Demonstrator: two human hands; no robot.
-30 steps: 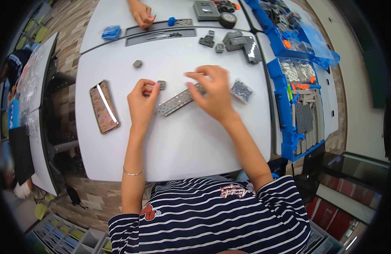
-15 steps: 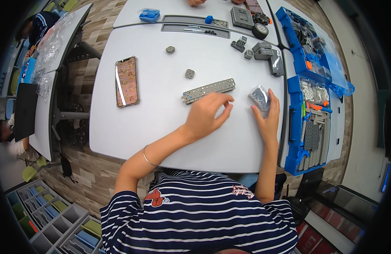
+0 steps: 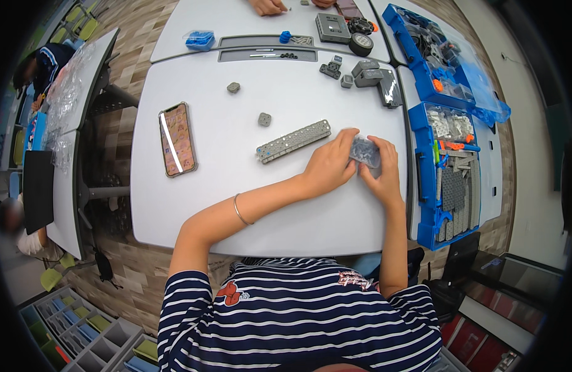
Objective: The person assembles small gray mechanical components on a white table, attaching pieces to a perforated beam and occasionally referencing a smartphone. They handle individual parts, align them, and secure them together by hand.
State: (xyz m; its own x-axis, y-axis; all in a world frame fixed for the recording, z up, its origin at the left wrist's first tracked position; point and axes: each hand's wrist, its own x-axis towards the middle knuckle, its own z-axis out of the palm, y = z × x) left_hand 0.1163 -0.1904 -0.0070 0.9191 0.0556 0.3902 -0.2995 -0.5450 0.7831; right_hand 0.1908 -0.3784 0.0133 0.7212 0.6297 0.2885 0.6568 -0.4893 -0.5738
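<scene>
Both hands are around a small clear plastic box (image 3: 364, 152) with small dark grey pieces inside, at the right of the white table (image 3: 217, 217). My right hand (image 3: 385, 177) grips its right side, fingers along the far edge and thumb at the near side. My left hand (image 3: 329, 165) is closed on its left side, with fingertips at the far left corner and thumb lower down. Just left of that hand lies a long grey perforated beam assembly (image 3: 293, 141) with a few blue pins at its left end. Two small grey connector blocks, one nearer (image 3: 265, 119) and one farther (image 3: 234, 87), lie beyond it.
A phone (image 3: 178, 140) lies at the left. Grey modules (image 3: 368, 74) and a black battery-like block (image 3: 389, 88) stand at the far right. Blue parts cases (image 3: 426, 218) line the right side. Across the table are another person's hands (image 3: 268, 6), a grey control unit (image 3: 333, 28) and a wheel (image 3: 361, 43).
My left hand has moved right from over the beam to the clear box. My right hand has brought the box slightly nearer and to the left. The whole view has shifted a little.
</scene>
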